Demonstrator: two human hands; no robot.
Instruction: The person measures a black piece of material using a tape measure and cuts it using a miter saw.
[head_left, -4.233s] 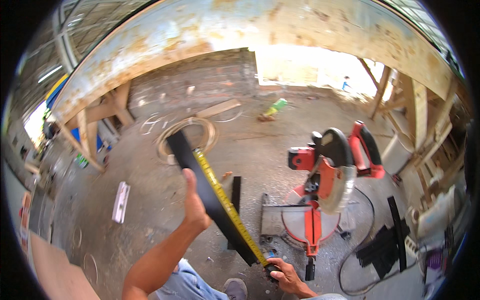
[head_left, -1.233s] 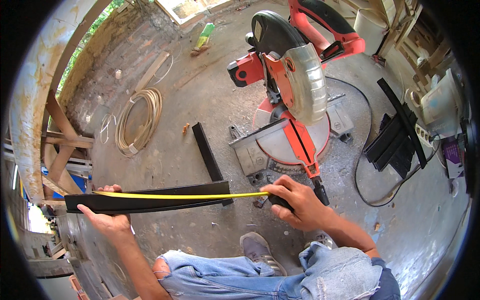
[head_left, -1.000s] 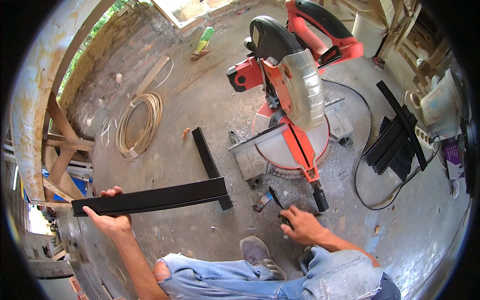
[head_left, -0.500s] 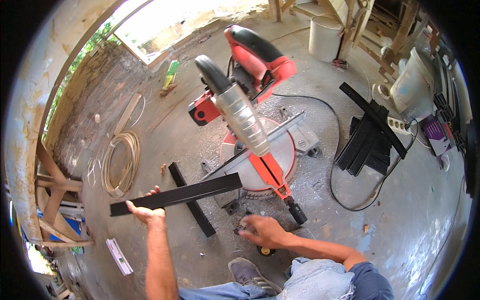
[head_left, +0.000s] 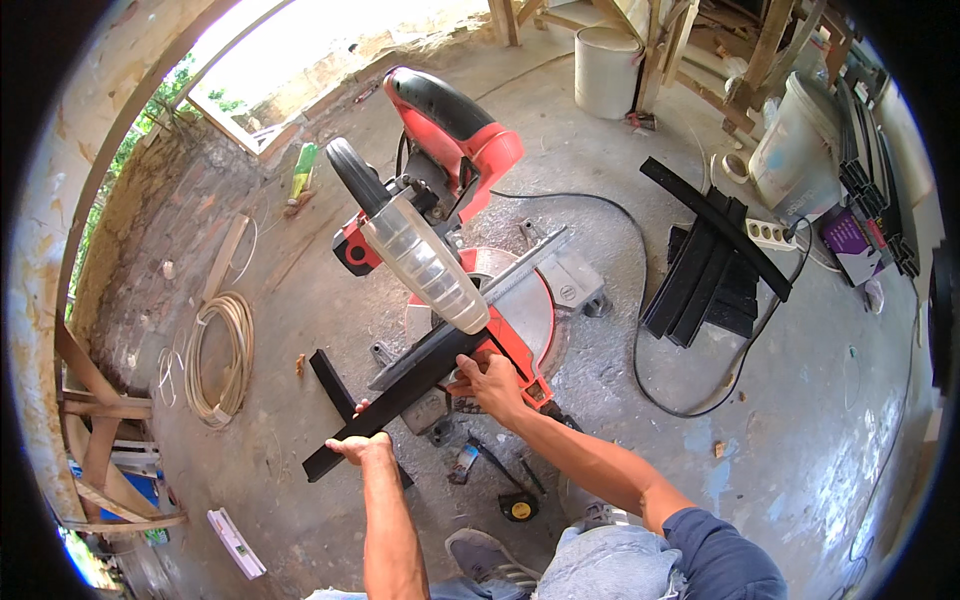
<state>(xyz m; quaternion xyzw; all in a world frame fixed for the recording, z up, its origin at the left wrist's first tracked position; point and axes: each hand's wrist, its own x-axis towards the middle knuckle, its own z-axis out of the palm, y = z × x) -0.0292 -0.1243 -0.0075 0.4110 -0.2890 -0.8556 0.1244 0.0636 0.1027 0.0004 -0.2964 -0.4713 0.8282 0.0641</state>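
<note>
A long black bar (head_left: pixel 400 397), a channel-like strip, slants from the lower left onto the bed of a red and black mitre saw (head_left: pixel 450 135). My left hand (head_left: pixel 365 447) supports it near its lower end, thumb and fingers around it. Close to the saw's clear blade guard (head_left: pixel 425 265), my right hand (head_left: pixel 490 388) grips the bar's upper end against the bed. The saw head is raised. Another black bar (head_left: pixel 330 380) lies on the floor, partly hidden under the held one.
A tape measure (head_left: pixel 519 507) lies near my shoes. Stacked black strips (head_left: pixel 700 280), a power strip (head_left: pixel 770 235) and a looping black cable (head_left: pixel 640 340) are on the right. Coiled hose (head_left: pixel 243 350) and a white spirit level (head_left: pixel 237 543) lie left. White buckets (head_left: pixel 606 75) stand behind.
My left hand has brought the bar right and onto the saw bed. My right hand has moved up from the floor items to grip the bar's upper end.
</note>
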